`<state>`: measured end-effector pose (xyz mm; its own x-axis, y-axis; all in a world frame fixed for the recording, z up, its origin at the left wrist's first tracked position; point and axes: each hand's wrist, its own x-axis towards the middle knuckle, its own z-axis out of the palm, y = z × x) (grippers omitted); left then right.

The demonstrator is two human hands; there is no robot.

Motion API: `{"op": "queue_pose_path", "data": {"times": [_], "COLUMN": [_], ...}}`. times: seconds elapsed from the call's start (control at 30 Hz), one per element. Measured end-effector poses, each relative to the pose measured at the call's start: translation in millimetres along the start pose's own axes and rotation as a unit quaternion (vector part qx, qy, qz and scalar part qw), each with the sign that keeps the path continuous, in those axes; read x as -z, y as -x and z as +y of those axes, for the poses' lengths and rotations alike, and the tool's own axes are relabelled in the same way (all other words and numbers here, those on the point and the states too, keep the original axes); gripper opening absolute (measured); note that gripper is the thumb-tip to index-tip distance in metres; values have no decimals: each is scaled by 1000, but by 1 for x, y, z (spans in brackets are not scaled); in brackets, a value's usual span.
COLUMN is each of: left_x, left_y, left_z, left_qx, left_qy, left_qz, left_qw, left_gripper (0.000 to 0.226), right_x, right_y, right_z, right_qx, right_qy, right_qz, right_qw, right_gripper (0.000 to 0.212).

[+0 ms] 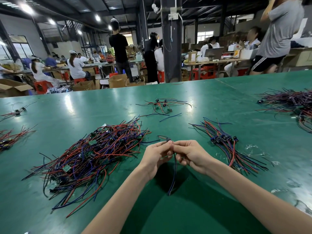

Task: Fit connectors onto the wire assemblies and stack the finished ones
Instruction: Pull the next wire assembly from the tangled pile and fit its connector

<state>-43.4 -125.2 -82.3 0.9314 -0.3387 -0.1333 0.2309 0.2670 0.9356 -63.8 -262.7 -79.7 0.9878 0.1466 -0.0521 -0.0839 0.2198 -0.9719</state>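
Left hand [157, 155] and right hand [191, 153] meet over the tabletop [185, 100], both grips pinched on one wire [174, 174] at its connector [168, 142]. A small finished stack [225, 141] lies right of the hands, and a far larger pile [94, 152] waits left.

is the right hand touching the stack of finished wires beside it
Apart: the head view shows green table between the right hand and the finished stack.
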Motion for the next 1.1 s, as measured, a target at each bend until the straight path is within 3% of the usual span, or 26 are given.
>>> {"op": "queue_pose_path", "data": {"times": [0.27,0.57,0.93,1.1], "left_x": [0,-1,1,0], "left_y": [3,0,3,2], "left_z": [1,-1,-4,-4], "left_qx": [-32,1,-34,-69], "left_qy": [12,58,-45,-64], "left_qz": [29,-2,53,78], "left_qw": [999,998,997,993], "left_gripper": [23,13,12,13], "right_x": [-1,0,-3,-6], "right_y": [-1,-1,5,6], "right_z": [2,5,1,-2], "right_qx": [-47,1,-36,-15], "right_qy": [37,68,107,133], "right_qz": [-16,-15,5,6], "right_qw": [998,998,994,991], "right_gripper": [12,8,13,10]}}
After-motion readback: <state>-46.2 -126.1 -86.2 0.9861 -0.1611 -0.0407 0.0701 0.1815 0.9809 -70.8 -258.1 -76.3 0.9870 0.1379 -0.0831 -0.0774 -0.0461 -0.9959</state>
